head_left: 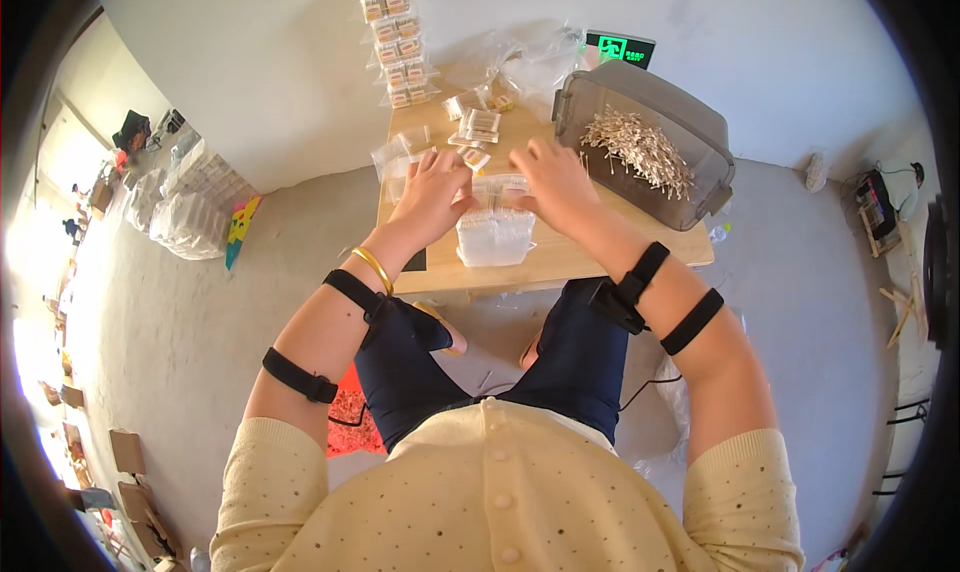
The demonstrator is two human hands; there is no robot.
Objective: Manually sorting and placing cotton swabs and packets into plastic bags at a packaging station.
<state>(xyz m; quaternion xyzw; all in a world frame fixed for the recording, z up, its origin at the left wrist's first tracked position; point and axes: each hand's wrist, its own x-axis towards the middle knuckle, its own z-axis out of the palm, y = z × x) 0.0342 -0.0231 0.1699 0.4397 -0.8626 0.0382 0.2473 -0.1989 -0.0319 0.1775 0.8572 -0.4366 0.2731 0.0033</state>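
A translucent plastic container [495,244] stands at the near edge of the wooden table, with rows of what look like cotton swabs showing in its top part. My left hand [433,194] is at its upper left side, fingers curled and thumb against the rim. Opposite it, my right hand [560,187] bends over the upper right side in much the same way. Both hands seem to grip the container's upper edges, though the exact contact is partly hidden. Just beyond lie small clear packs of cotton swabs [480,125].
On the table's right sits a grey plastic bin [655,92] with a heap of loose cotton swabs [640,152]. Stacked packs [396,42] rise at the back left. Clear bags [525,62] lie along the wall near a green-lit sign [622,50]. White bundles [190,212] stand on the left floor.
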